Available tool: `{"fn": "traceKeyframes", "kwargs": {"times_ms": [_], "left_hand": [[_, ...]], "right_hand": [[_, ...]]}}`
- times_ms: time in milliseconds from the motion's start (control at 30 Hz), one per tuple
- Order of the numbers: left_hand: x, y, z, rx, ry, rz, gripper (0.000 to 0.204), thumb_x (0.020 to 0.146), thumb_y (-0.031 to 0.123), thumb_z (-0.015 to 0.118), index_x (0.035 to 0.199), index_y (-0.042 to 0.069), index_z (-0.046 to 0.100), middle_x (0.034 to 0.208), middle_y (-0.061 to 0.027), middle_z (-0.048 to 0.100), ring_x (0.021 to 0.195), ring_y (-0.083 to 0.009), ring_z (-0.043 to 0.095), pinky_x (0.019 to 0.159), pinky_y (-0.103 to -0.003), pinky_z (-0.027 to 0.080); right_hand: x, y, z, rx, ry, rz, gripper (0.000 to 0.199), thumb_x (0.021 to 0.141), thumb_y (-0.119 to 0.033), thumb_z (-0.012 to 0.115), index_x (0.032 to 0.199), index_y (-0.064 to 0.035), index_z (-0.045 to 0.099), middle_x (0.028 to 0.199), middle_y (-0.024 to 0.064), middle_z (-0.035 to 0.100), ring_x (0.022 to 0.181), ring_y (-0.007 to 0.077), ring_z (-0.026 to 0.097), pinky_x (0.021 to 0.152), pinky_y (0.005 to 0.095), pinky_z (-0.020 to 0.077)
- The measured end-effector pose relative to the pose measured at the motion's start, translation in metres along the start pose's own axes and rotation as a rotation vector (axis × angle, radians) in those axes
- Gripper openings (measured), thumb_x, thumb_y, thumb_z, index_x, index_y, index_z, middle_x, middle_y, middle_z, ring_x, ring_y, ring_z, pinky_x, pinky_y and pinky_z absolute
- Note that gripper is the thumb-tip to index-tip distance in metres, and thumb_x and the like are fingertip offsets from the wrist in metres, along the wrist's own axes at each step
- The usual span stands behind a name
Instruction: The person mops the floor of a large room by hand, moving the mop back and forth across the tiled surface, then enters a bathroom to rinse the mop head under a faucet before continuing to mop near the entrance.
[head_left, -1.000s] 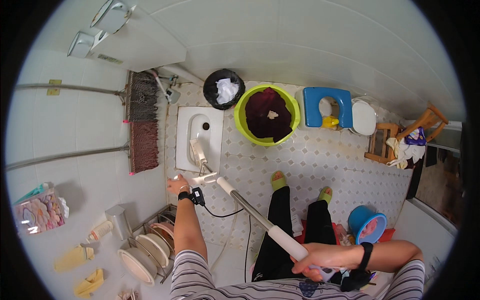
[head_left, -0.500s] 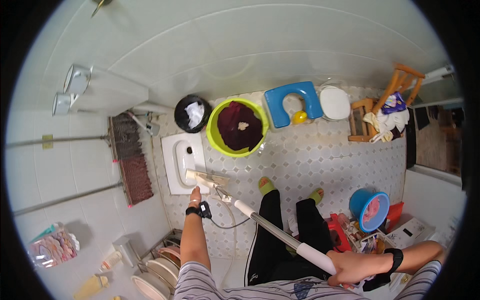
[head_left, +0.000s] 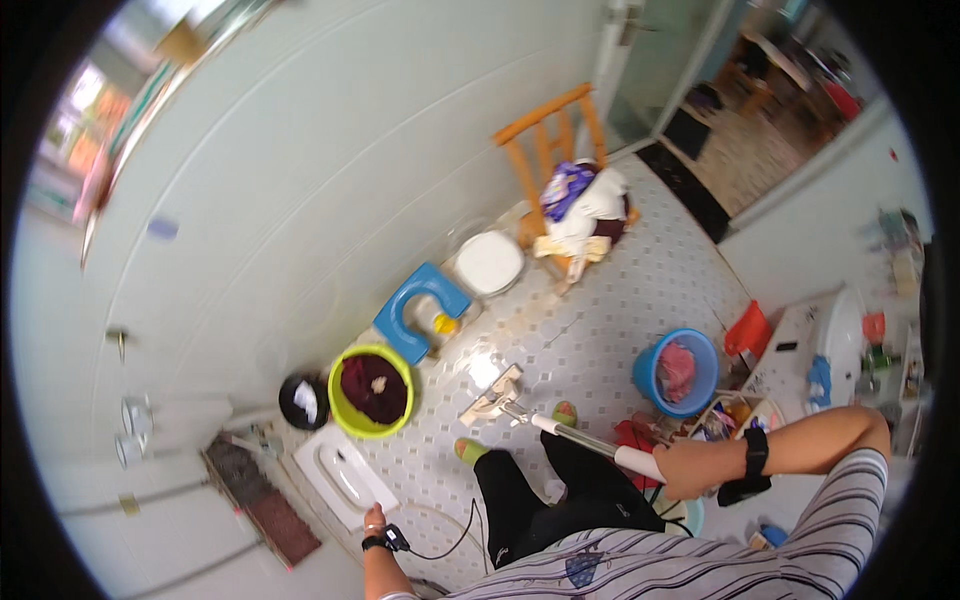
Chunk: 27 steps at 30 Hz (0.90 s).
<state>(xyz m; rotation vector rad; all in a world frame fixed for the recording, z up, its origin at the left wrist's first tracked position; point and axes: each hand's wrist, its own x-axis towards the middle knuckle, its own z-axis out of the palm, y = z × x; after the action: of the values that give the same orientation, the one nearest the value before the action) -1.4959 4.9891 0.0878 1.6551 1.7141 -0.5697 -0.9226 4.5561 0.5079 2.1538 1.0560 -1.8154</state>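
My right hand (head_left: 688, 472) is closed around the thick white grip of a mop. The mop's pole (head_left: 585, 437) slants away to the left, and its beige head (head_left: 492, 396) stands on the tiled floor, just beyond my green slippers. My left hand (head_left: 375, 519) is held low at the near edge of the white squat toilet (head_left: 303, 459), apart from the mop. It is small and seen from behind, so its fingers are not clear. A black wrist device (head_left: 396, 537) with a cable sits on that arm.
By the far wall are a black bin (head_left: 290, 412), a lime basin (head_left: 345, 423) of dark red cloth, a blue seat (head_left: 401, 347), a white-lidded bin (head_left: 489, 262) and a wooden chair (head_left: 541, 120) with clothes. A blue bucket (head_left: 648, 393) stands right. A doorway lies beyond.
The mop head has left the squat toilet's edge and swung right across the floor. My left hand is now apart from it. The view has turned toward the doorway.
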Motion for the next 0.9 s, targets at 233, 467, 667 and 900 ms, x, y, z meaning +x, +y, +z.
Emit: {"fn": "traceKeyframes", "kwargs": {"times_ms": [233,467,667,900], "left_hand": [[-0.135,0.341,0.03,-0.194,-0.09,0.644,0.033,0.084,0.022,0.052,0.107,-0.002,0.052,0.092,-0.0118,0.06,0.086,-0.0174,0.057,0.076,-0.028,0.045],[-0.261,0.585,0.02,0.19,-0.016,1.163,0.036,0.08,0.023,0.056,0.111,0.004,0.051,0.099,-0.017,0.059,0.09,-0.0316,0.057,0.077,-0.037,0.046],[-0.329,0.722,0.02,0.371,-0.079,1.313,0.037,0.079,0.023,0.057,0.11,0.005,0.051,0.103,-0.0171,0.057,0.094,-0.0339,0.054,0.08,-0.039,0.044],[-0.436,0.969,0.102,0.633,-0.156,1.715,0.037,0.08,0.028,0.053,0.112,0.008,0.051,0.1,-0.0159,0.058,0.092,-0.0328,0.055,0.079,-0.038,0.044]], "right_hand": [[-0.06,0.156,0.021,0.256,0.098,0.251,0.032,0.064,-0.016,0.053,0.085,0.0082,0.057,0.06,0.0139,0.061,0.056,0.0259,0.061,0.051,0.0354,0.0473],[-0.07,0.284,0.021,0.561,0.148,0.394,0.022,0.065,-0.023,0.061,0.065,-0.0006,0.064,0.059,0.0079,0.061,0.058,0.0201,0.061,0.055,0.0341,0.0453],[-0.079,0.392,-0.002,1.492,0.323,0.373,0.017,0.07,-0.015,0.06,0.064,0.0013,0.059,0.06,0.0056,0.059,0.051,0.0168,0.055,0.054,0.0278,0.044],[-0.117,0.49,0.007,1.957,0.438,0.043,0.017,0.081,-0.013,0.055,0.073,0.0021,0.057,0.063,0.0042,0.057,0.052,0.0149,0.055,0.052,0.0251,0.0442]]}}
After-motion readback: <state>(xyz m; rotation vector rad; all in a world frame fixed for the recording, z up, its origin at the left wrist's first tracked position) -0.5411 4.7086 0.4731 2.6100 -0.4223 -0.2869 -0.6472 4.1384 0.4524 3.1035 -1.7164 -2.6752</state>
